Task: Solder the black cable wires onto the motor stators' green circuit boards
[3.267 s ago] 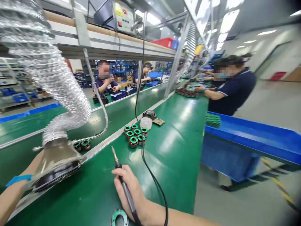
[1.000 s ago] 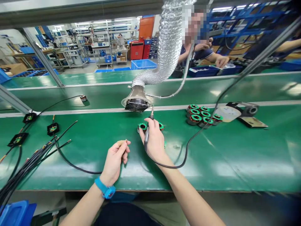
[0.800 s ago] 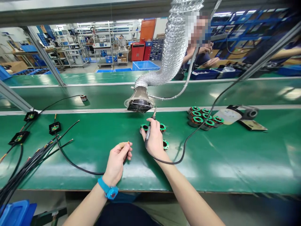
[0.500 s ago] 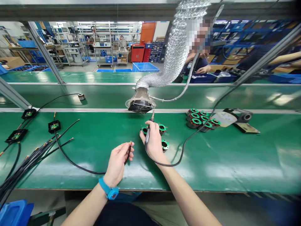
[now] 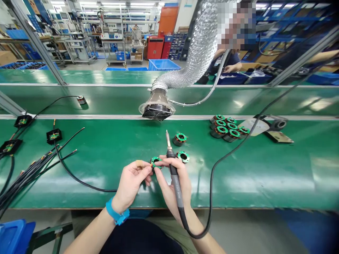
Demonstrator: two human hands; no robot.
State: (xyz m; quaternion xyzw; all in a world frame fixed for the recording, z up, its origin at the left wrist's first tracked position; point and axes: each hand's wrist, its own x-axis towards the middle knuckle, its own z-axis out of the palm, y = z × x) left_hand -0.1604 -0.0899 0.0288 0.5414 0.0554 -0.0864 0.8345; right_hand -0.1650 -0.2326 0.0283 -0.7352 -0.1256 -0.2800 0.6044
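My left hand [image 5: 131,183], with a blue wristband [image 5: 117,213], pinches the edge of a small green-ringed motor stator [image 5: 155,162] at its fingertips. An orange speck shows there, but any wire is too small to make out. My right hand [image 5: 173,180] grips a soldering iron [image 5: 172,173] with its tip [image 5: 167,138] pointing up and away, and its fingers touch the stator's other side. Two more stators [image 5: 180,138] [image 5: 183,157] stand just beyond my right hand on the green bench mat [image 5: 238,176].
Several stators [image 5: 225,128] are grouped to the right, near a tape roll [image 5: 251,126]. A fume extractor hood [image 5: 157,111] on a silver duct hangs ahead. Black cables with small boards [image 5: 26,176] lie left. A co-worker's hand [image 5: 233,67] works across the bench.
My hands have come together, and the green stator is now between them, lifted off the mat. The soldering iron has swung closer to my body. The view has tilted slightly.
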